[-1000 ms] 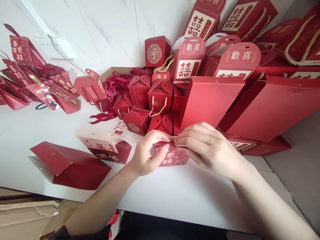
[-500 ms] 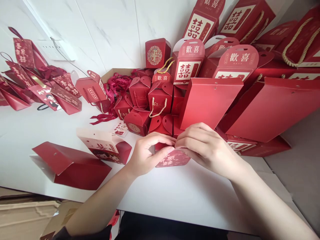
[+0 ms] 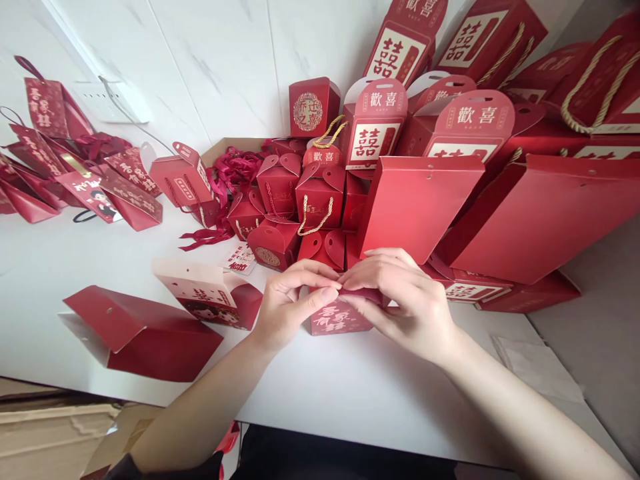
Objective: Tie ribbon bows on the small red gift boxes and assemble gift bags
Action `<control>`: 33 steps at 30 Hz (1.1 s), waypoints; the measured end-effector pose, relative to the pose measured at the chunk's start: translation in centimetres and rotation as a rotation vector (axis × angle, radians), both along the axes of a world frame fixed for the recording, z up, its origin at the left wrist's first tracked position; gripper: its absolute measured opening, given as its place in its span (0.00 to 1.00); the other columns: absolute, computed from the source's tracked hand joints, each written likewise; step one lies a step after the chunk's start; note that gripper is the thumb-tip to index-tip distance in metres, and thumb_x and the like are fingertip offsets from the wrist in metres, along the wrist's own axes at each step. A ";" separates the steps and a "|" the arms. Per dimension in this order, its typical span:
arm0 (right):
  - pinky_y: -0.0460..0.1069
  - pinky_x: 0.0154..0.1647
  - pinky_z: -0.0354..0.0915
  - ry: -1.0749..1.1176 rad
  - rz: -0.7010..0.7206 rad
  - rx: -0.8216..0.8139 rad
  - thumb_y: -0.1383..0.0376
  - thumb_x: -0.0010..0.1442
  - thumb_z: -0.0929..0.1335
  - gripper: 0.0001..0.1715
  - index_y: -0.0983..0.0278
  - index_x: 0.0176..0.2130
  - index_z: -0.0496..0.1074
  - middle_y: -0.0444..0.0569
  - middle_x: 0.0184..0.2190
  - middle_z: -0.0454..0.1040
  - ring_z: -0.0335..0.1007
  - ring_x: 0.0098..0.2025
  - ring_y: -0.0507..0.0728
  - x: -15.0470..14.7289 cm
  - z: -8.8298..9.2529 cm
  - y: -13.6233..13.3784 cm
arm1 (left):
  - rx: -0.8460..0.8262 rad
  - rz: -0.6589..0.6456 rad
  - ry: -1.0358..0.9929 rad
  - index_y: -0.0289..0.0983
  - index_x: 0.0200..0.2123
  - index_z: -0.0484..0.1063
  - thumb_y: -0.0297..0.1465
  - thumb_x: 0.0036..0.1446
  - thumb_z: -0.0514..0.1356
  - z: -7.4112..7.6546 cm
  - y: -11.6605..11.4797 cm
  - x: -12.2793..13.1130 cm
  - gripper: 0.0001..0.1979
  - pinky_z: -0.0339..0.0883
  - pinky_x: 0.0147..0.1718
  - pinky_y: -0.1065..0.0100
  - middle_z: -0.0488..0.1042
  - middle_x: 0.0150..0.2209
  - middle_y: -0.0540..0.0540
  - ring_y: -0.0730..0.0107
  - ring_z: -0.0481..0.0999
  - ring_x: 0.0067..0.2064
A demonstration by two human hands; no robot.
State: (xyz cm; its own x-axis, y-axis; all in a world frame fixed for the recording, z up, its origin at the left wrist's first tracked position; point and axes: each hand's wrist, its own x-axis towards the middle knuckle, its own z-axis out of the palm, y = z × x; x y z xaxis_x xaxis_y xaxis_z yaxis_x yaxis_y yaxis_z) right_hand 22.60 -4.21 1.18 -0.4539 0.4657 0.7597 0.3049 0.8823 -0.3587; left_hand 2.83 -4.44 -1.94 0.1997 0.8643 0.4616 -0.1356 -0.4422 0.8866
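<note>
Sitting on the white table, a small red gift box is pinched at its top by both hands: left hand at nine o'clock, right hand at three, fingertips closed on its flaps. At twelve o'clock stand folded red boxes; a pink-topped box lies at nine.

Boxes crowd behind; near table free.

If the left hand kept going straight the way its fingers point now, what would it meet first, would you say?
The left hand points rightward across the small red box it holds, so it would most likely meet the right hand first; their fingertips already nearly touch above the box.
</note>
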 end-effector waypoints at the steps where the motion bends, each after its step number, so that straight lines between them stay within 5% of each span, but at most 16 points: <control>1: 0.55 0.48 0.67 0.014 0.022 0.003 0.75 0.58 0.72 0.12 0.65 0.41 0.70 0.48 0.35 0.79 0.75 0.37 0.55 0.0 0.1 -0.1 | 0.090 0.034 0.047 0.44 0.36 0.81 0.25 0.56 0.66 0.2 -0.1 -0.1 0.07 0.70 0.43 0.68 0.76 0.38 0.48 0.71 0.76 0.43; 5: 0.55 0.43 0.69 0.041 0.075 0.033 0.77 0.58 0.71 0.13 0.66 0.43 0.71 0.52 0.38 0.79 0.75 0.40 0.57 0.1 0.4 -0.6 | 0.392 0.164 0.213 0.39 0.36 0.79 0.21 0.53 0.66 1.4 -0.4 -0.5 0.08 0.67 0.38 0.64 0.73 0.33 0.47 0.69 0.72 0.38; 9: 0.56 0.44 0.71 0.044 0.107 0.065 0.79 0.58 0.70 0.12 0.69 0.42 0.72 0.55 0.38 0.79 0.75 0.43 0.59 0.0 0.5 -0.9 | 0.506 0.233 0.290 0.36 0.34 0.74 0.20 0.55 0.63 1.9 -0.8 -0.2 0.06 0.65 0.37 0.63 0.72 0.31 0.47 0.68 0.70 0.37; 17: 0.54 0.45 0.72 -0.024 0.185 0.034 0.74 0.63 0.69 0.09 0.69 0.45 0.72 0.58 0.43 0.77 0.75 0.47 0.58 0.5 0.9 -0.8 | 0.523 0.168 0.303 0.37 0.36 0.74 0.22 0.54 0.64 2.0 -0.6 -0.8 0.07 0.68 0.41 0.61 0.73 0.35 0.46 0.66 0.72 0.40; 23: 0.54 0.44 0.72 -0.283 -0.017 -0.087 0.68 0.65 0.68 0.08 0.62 0.46 0.71 0.50 0.41 0.79 0.76 0.43 0.59 3.7 3.1 -1.5 | 0.262 0.046 0.485 0.41 0.59 0.61 0.29 0.47 0.72 1.2 0.5 -2.2 0.37 0.67 0.56 0.55 0.70 0.55 0.39 0.55 0.71 0.56; 28: 0.51 0.35 0.74 -0.351 -0.140 -0.364 0.64 0.64 0.68 0.05 0.57 0.42 0.72 0.46 0.42 0.78 0.77 0.38 0.57 6.0 3.8 -1.0 | 0.151 0.034 0.561 0.43 0.61 0.58 0.30 0.50 0.70 0.1 0.6 -1.9 0.37 0.69 0.53 0.59 0.73 0.50 0.43 0.60 0.75 0.52; 33: 0.54 0.44 0.73 -0.453 -0.025 -0.464 0.63 0.63 0.69 0.03 0.57 0.39 0.74 0.46 0.46 0.76 0.74 0.48 0.58 6.2 3.3 0.0 | 0.264 0.116 0.581 0.42 0.58 0.62 0.30 0.51 0.70 -0.6 0.4 -1.3 0.33 0.71 0.50 0.62 0.75 0.48 0.43 0.62 0.77 0.49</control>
